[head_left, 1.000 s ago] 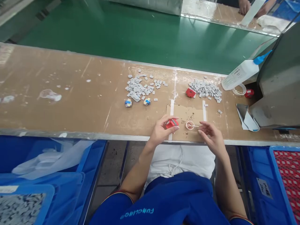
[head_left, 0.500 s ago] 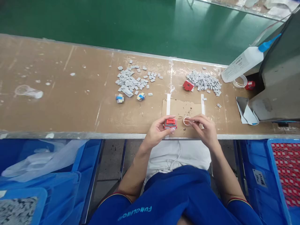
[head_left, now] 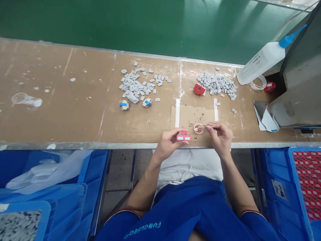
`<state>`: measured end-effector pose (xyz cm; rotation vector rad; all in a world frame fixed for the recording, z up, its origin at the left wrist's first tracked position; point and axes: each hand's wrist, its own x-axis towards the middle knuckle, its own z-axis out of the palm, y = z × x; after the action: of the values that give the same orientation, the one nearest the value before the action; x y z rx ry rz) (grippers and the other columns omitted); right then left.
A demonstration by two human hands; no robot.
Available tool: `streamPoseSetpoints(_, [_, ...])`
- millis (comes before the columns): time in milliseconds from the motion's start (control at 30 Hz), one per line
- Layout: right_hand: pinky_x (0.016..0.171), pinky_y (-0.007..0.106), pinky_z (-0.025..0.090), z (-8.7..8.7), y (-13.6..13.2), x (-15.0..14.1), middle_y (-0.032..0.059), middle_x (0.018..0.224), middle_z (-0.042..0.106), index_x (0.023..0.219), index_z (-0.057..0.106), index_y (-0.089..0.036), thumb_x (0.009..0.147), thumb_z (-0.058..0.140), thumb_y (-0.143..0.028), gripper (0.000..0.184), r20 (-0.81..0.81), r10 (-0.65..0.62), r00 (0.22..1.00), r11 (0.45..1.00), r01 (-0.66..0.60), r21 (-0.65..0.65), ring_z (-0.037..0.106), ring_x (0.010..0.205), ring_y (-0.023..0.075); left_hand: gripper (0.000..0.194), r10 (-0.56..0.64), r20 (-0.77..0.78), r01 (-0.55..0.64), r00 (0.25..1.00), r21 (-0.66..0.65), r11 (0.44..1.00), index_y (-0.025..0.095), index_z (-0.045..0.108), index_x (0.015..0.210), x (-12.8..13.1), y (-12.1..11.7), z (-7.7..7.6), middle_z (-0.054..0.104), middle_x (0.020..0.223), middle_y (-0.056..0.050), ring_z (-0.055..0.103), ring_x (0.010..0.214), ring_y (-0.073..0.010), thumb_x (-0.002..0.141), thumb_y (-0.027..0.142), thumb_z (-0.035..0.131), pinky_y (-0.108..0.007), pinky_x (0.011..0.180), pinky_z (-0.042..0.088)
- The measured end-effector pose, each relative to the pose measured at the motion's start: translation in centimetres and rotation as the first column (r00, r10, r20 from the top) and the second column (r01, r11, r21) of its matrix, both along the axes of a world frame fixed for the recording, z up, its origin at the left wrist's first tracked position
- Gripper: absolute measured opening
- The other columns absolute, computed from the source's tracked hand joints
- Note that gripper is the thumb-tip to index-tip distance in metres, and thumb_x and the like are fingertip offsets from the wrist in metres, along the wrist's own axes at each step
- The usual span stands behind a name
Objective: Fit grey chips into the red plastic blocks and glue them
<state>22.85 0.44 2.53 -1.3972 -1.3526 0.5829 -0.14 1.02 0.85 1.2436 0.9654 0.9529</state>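
Observation:
Between thumb and fingers, my left hand (head_left: 168,143) grips a small red toy car body (head_left: 184,136) with grey parts and two pale rectangles on the side facing me. Pinched in my right hand (head_left: 220,136) is a thin pale stick (head_left: 207,126), its tip over a small round dish (head_left: 198,128). Reddish-brown contents show in the dish. Both hands are above a cardboard patch (head_left: 185,117) edged by white tape strips. Further back lies a red block-like part (head_left: 199,89) beside a pile of small grey-white pieces (head_left: 217,83).
Another pile of grey-white pieces (head_left: 136,83) lies left, with two tape-wrapped bundles (head_left: 147,102) in front. A white bottle with blue nozzle (head_left: 260,63) leans near a tape roll (head_left: 258,82) and a metal box (head_left: 298,97). Blue crates (head_left: 278,180) flank me.
My left hand has tilted the red toy car body so its pale rectangles show. My right hand has drawn back slightly right, exposing the dish and stick. The camera view has shifted a little.

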Motion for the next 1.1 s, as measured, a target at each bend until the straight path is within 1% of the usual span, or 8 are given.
streamPoseSetpoints(167, [0.068,0.029,0.063,-0.1,-0.7,-0.1,0.004,0.081,0.08,0.082,0.068,-0.02,0.085,0.084,-0.052,0.035,-0.285,-0.098,0.954,0.988,0.059,-0.142,0.077,0.073,0.0177,0.047,0.003,-0.075,0.001,0.997,0.057,0.998,0.017,0.076,0.118,0.0,-0.4,-0.6,0.084,0.107,-0.011,0.079,0.092,-0.0202,0.081,0.043,0.089,-0.028,0.083,0.063])
streamPoseSetpoints(233, [0.067,0.028,0.063,0.5,-1.1,-0.5,0.0036,0.081,0.08,0.083,0.068,-0.021,0.087,0.084,-0.048,0.033,-0.321,-0.104,0.941,0.989,0.062,-0.137,0.077,0.071,0.0168,0.043,0.01,-0.113,0.002,0.994,0.099,0.995,0.017,0.076,0.117,0.0,-0.5,-0.7,0.084,0.107,-0.011,0.079,0.09,-0.0193,0.083,0.042,0.087,-0.028,0.081,0.062])
streamPoseSetpoints(300, [0.07,0.028,0.065,1.3,-1.7,-1.2,0.0032,0.085,0.081,0.086,0.069,-0.021,0.09,0.083,-0.04,0.024,-0.326,-0.054,0.944,0.996,0.027,-0.086,0.079,0.076,0.0169,0.041,0.016,-0.142,0.003,0.99,0.132,0.991,0.017,0.077,0.116,0.1,-0.6,-0.7,0.084,0.103,-0.01,0.078,0.086,-0.018,0.085,0.042,0.086,-0.026,0.078,0.061])
streamPoseSetpoints(400, [0.08,0.03,0.067,2.3,-2.5,-2.3,0.0027,0.091,0.083,0.09,0.072,-0.023,0.092,0.081,-0.026,0.01,-0.226,0.073,0.971,0.997,-0.071,0.014,0.082,0.089,0.0181,0.04,0.026,-0.169,0.001,0.985,0.161,0.987,0.016,0.077,0.114,0.2,-0.6,-0.7,0.084,0.098,-0.009,0.077,0.082,-0.0172,0.086,0.043,0.085,-0.025,0.073,0.06])
streamPoseSetpoints(533, [0.08,0.032,0.069,2.5,-2.6,-3.4,0.0037,0.092,0.084,0.093,0.073,-0.024,0.094,0.077,-0.022,0.004,-0.038,0.15,0.988,0.987,-0.148,0.069,0.083,0.088,0.0197,0.039,0.047,-0.188,-0.013,0.981,0.181,0.983,0.016,0.077,0.112,0.4,-0.6,-0.4,0.083,0.102,-0.01,0.077,0.085,-0.0186,0.086,0.045,0.084,-0.026,0.075,0.06])
streamPoseSetpoints(800, [0.077,0.03,0.068,1.7,-2.4,-3.8,0.0032,0.089,0.083,0.091,0.072,-0.024,0.094,0.077,-0.023,0.006,0.009,0.15,0.989,0.988,-0.15,0.033,0.082,0.083,0.019,0.038,0.03,-0.154,0.004,0.988,0.213,0.977,0.017,0.077,0.108,0.5,-0.4,0.2,0.083,0.093,-0.007,0.076,0.079,-0.0172,0.086,0.048,0.084,-0.025,0.072,0.059])
streamPoseSetpoints(967, [0.078,0.03,0.068,2.1,-2.2,-4.0,0.0031,0.091,0.084,0.091,0.071,-0.024,0.096,0.074,-0.023,0.006,0.055,0.168,0.984,0.984,-0.171,0.057,0.082,0.085,0.0188,0.037,0.033,-0.163,0.004,0.986,0.221,0.975,0.017,0.077,0.108,0.5,-0.3,0.1,0.083,0.096,-0.008,0.077,0.082,-0.0182,0.088,0.048,0.082,-0.026,0.074,0.059])
streamPoseSetpoints(1100, [0.072,0.03,0.067,2.4,-2.1,-4.0,0.0028,0.086,0.083,0.087,0.071,-0.025,0.096,0.074,-0.029,0.01,0.116,0.126,0.985,0.991,-0.129,0.022,0.081,0.081,0.0193,0.037,0.027,-0.181,0.01,0.983,0.202,0.979,0.018,0.078,0.106,0.5,-0.3,0.3,0.083,0.094,-0.007,0.076,0.081,-0.0178,0.087,0.05,0.082,-0.026,0.074,0.058])
